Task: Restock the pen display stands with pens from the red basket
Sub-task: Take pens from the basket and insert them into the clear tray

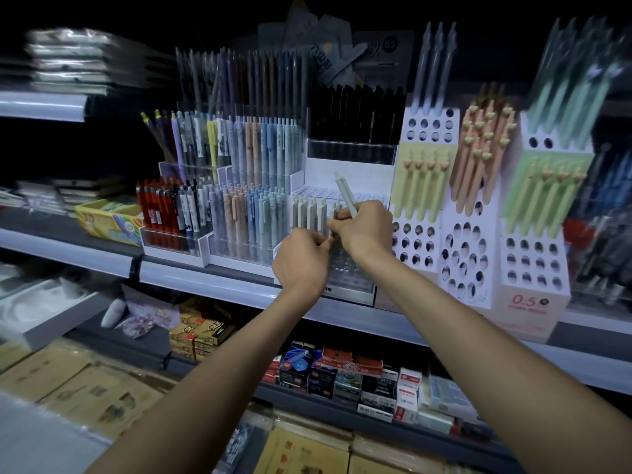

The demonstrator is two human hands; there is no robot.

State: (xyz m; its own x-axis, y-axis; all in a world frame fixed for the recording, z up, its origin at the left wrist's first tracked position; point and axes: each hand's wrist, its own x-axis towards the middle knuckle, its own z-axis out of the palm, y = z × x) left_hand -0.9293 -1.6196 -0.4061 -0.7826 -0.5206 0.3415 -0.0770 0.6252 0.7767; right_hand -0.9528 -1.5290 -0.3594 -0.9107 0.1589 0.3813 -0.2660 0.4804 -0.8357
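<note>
Pen, pale grey-green, slim, tilted.

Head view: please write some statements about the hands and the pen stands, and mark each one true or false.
1. The right hand holds a pale grey pen. True.
2. The stand at the hands is full. False: only a few grey pens stand in it; many holes are empty.
3. Black pens stand higher up, behind that stand. True.
4. The left hand hangs idle, away from the stand. False: it is up at the stand, beside the right hand.
</note>
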